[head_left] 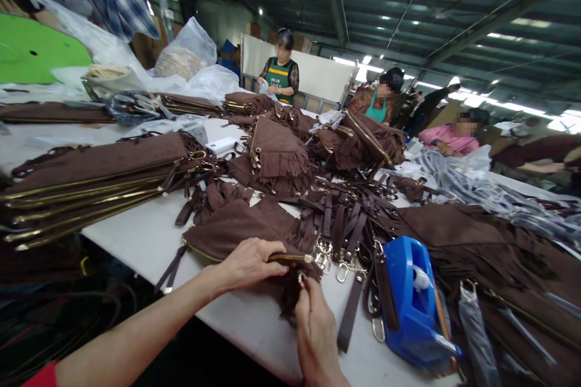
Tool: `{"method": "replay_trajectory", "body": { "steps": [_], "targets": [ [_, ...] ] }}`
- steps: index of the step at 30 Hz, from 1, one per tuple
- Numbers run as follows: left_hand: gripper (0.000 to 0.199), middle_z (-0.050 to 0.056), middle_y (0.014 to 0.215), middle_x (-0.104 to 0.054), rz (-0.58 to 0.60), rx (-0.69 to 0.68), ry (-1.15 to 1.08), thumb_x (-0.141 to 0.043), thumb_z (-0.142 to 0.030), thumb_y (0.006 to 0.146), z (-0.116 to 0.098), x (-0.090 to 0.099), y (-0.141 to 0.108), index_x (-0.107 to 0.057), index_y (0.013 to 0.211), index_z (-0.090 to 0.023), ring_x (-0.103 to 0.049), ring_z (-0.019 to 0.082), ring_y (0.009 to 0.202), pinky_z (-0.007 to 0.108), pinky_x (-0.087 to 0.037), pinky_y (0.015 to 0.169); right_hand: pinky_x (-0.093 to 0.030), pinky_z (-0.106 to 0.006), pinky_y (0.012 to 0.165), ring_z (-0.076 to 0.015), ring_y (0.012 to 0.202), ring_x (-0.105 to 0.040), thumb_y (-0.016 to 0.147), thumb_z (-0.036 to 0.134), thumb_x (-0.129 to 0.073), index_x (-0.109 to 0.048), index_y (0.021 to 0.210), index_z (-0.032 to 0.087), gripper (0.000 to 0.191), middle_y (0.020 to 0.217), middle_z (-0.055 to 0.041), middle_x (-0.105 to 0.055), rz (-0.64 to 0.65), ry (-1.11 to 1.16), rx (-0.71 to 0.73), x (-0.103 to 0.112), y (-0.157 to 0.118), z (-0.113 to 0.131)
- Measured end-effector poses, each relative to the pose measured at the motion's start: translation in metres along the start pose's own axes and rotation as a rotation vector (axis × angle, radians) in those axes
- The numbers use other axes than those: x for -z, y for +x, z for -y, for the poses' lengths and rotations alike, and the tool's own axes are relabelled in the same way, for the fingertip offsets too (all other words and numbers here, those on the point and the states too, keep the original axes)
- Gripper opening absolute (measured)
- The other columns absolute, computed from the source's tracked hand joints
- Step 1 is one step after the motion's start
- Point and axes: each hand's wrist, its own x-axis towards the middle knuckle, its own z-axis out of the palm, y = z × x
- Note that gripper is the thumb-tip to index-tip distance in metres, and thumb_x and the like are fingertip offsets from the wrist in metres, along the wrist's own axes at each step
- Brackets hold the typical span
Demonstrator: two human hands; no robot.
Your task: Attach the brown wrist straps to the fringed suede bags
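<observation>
A brown fringed bag with a gold zipper lies at the table's front edge. My left hand is closed on it near the zipper end, fingers curled over the zipper edge. My right hand pinches a small metal clasp by the bag's corner; its fingertips partly hide the piece. From the bag's left end hangs a thin strap. Just beyond my right hand lie several brown wrist straps with gold clips, their metal ends toward me.
A blue tape dispenser stands right of my right hand. Stacked brown bags lie left, a pile of fringed bags behind, and more bags right. Co-workers are across the table. Plastic-wrapped straps lie at right.
</observation>
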Motion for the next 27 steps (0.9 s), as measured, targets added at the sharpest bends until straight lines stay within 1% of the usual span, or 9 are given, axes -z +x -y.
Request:
{"method": "replay_trajectory", "body": {
  "steps": [2,5,7,10,13,16,18,24,27],
  "targets": [
    [0.018,-0.006,0.059,-0.052,0.016,0.016,-0.032,-0.053,-0.038,0.075,-0.002,0.001,0.001,-0.062,0.075,-0.022,-0.048,0.012,0.058,0.02,-0.025,0.053,-0.046,-0.025,0.061,-0.0167,0.071,-0.064,0.088,0.037,-0.029,-0.057,0.098,0.021,0.034,0.082,-0.0024,-0.068,-0.015,0.011,-0.082,0.009,0.006,0.005],
    [0.019,-0.005,0.058,-0.049,0.06,0.064,-0.095,-0.053,-0.038,0.072,-0.001,0.002,0.006,-0.063,0.074,-0.021,-0.044,0.012,0.058,0.021,-0.024,0.052,-0.045,-0.025,0.064,-0.0168,0.076,-0.063,0.088,0.039,-0.028,-0.056,0.099,0.021,0.035,0.085,-0.0025,-0.067,-0.062,0.033,-0.082,0.017,0.004,0.011],
    [0.02,-0.005,0.057,-0.047,0.092,0.076,-0.15,-0.054,-0.038,0.071,0.0,0.003,0.009,-0.064,0.074,-0.021,-0.042,0.012,0.058,0.021,-0.022,0.05,-0.044,-0.026,0.065,-0.0172,0.077,-0.063,0.088,0.039,-0.027,-0.055,0.102,0.021,0.035,0.089,-0.0032,-0.066,-0.065,0.01,-0.045,0.015,0.003,0.012],
    [0.022,-0.005,0.057,-0.046,0.113,0.072,-0.206,-0.055,-0.039,0.069,0.0,0.001,0.013,-0.064,0.075,-0.02,-0.041,0.012,0.058,0.022,-0.022,0.049,-0.042,-0.029,0.058,-0.02,0.07,-0.063,0.089,0.036,-0.024,-0.055,0.099,0.02,0.036,0.082,-0.0042,-0.066,-0.029,-0.151,-0.037,0.006,0.01,0.013],
    [0.022,-0.005,0.057,-0.045,0.115,0.057,-0.194,-0.055,-0.039,0.07,0.0,-0.003,0.012,-0.062,0.071,-0.019,-0.041,0.011,0.057,0.021,-0.023,0.049,-0.04,-0.03,0.055,-0.0212,0.067,-0.063,0.087,0.03,-0.025,-0.055,0.094,0.018,0.033,0.076,-0.0053,-0.065,0.007,-0.266,-0.005,-0.002,0.023,0.015],
    [0.024,-0.006,0.056,-0.044,0.096,0.041,-0.154,-0.054,-0.041,0.072,0.0,-0.007,0.011,-0.058,0.066,-0.018,-0.041,0.011,0.056,0.022,-0.022,0.049,-0.04,-0.029,0.054,-0.0215,0.067,-0.063,0.086,0.025,-0.026,-0.053,0.09,0.017,0.029,0.076,-0.0066,-0.065,0.017,-0.32,0.02,-0.006,0.029,0.019],
    [0.026,-0.006,0.055,-0.045,0.069,0.035,-0.112,-0.053,-0.042,0.074,-0.001,-0.01,0.01,-0.057,0.065,-0.018,-0.042,0.011,0.055,0.022,-0.022,0.05,-0.041,-0.03,0.054,-0.0224,0.068,-0.063,0.086,0.025,-0.025,-0.052,0.089,0.017,0.028,0.076,-0.0074,-0.065,-0.005,-0.355,0.016,-0.008,0.028,0.021],
    [0.022,-0.004,0.071,-0.062,-0.066,0.04,0.009,-0.048,-0.043,0.08,-0.008,-0.021,0.01,-0.061,0.082,-0.025,-0.055,0.015,0.067,0.023,-0.029,0.058,-0.044,-0.032,0.054,-0.0247,0.069,-0.064,0.088,0.027,-0.023,-0.05,0.095,0.017,0.029,0.08,-0.0098,-0.064,-0.061,-0.472,-0.027,-0.011,0.025,0.022],
    [0.028,-0.001,0.071,-0.064,-0.107,0.066,0.088,-0.045,-0.046,0.082,-0.015,-0.025,0.011,-0.061,0.079,-0.024,-0.057,0.018,0.068,0.025,-0.029,0.057,-0.045,-0.033,0.054,-0.0259,0.07,-0.065,0.088,0.027,-0.022,-0.049,0.094,0.017,0.029,0.081,-0.0101,-0.065,-0.07,-0.468,-0.04,-0.009,0.026,0.022]
  ]
}}
